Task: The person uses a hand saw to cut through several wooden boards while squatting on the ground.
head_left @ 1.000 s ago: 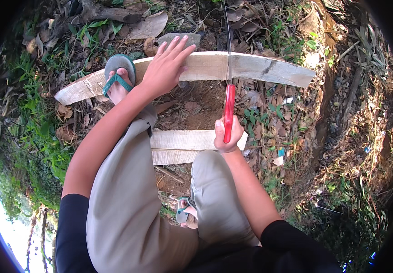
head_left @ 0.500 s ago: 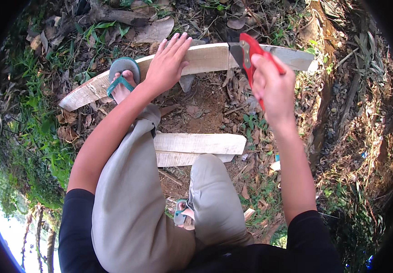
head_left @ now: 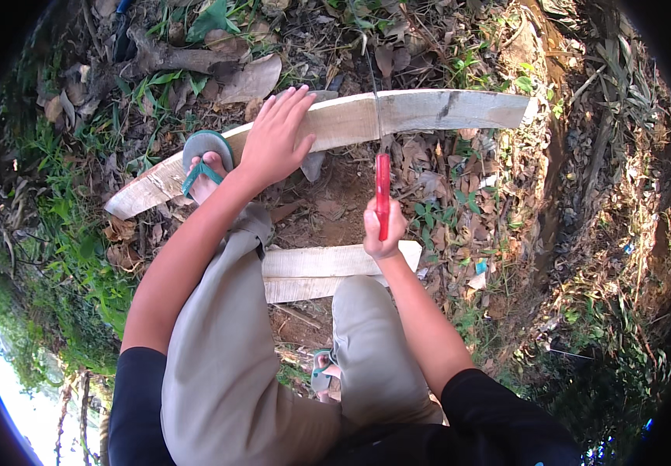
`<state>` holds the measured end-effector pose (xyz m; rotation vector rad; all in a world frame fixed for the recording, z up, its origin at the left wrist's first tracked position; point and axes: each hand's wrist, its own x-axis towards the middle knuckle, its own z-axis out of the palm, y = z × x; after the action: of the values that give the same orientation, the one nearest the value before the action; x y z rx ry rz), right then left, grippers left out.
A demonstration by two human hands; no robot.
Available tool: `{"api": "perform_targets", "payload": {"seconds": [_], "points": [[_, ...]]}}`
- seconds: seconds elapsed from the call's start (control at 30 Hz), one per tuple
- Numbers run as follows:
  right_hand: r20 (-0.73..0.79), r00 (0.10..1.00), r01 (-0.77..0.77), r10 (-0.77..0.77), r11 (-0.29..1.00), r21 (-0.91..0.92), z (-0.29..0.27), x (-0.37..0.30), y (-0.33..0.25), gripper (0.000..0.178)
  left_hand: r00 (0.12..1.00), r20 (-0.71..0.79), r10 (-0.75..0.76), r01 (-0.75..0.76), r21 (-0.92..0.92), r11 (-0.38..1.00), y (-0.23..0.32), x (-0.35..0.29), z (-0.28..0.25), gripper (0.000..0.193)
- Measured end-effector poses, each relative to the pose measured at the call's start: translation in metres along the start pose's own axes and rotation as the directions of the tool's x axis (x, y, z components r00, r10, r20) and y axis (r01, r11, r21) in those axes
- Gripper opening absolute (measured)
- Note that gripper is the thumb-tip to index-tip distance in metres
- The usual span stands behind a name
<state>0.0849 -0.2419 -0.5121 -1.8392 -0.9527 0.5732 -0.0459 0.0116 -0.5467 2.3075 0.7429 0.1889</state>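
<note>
A long pale wooden plank (head_left: 444, 109) lies across the ground ahead of me. My left hand (head_left: 275, 144) rests flat on its upper side, fingers stretched out. Just left of that hand, my sandalled foot (head_left: 208, 165) presses on the plank. My right hand (head_left: 383, 230) is wrapped round the red handle of a handsaw (head_left: 383, 172). The saw stands edge-on, and its thin blade crosses the plank right of my left hand, at a line on the wood. Whether the teeth have bitten in is too fine to tell.
Two shorter pale boards (head_left: 320, 262) lie side by side near my knees. A stone (head_left: 313, 165) shows at the plank's near edge. Dry leaves, twigs and green plants (head_left: 79, 233) cover the ground around, with a thick branch (head_left: 176, 58) at the far left.
My right hand has come left and nearer to me. The saw has turned from lying flat-side to edge-on, its blade now across the plank. My left hand stays on the wood.
</note>
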Motion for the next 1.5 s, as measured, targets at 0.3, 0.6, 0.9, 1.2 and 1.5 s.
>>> {"api": "perform_targets", "payload": {"seconds": [0.3, 0.6, 0.9, 1.2, 1.5], "points": [[0.079, 0.894, -0.448, 0.441, 0.871, 0.203, -0.067, 0.068, -0.121, 0.017, 0.999, 0.036, 0.041, -0.039, -0.043, 0.998, -0.004, -0.004, 0.006, 0.078], [-0.168, 0.949, -0.266, 0.268, 0.963, 0.037, -0.164, 0.207, -0.272, 0.02, 0.999, 0.053, -0.008, 0.011, -0.062, 0.998, -0.002, -0.01, 0.005, 0.073], [-0.191, 0.967, -0.174, 0.167, 0.985, -0.016, -0.164, 0.063, -0.204, 0.025, 0.997, -0.007, -0.071, 0.071, -0.021, 0.997, 0.009, -0.002, 0.012, 0.057], [-0.062, 0.968, -0.248, 0.244, 0.967, -0.052, -0.074, -0.034, -0.126, 0.016, 0.999, -0.044, 0.0, 0.006, 0.141, 0.99, 0.014, 0.007, 0.026, 0.051], [-0.015, 0.995, -0.09, 0.097, 0.962, 0.258, -0.087, -0.07, -0.048, 0.026, 1.0, -0.012, 0.021, -0.019, 0.18, 0.984, 0.017, 0.008, 0.025, 0.05]]}}
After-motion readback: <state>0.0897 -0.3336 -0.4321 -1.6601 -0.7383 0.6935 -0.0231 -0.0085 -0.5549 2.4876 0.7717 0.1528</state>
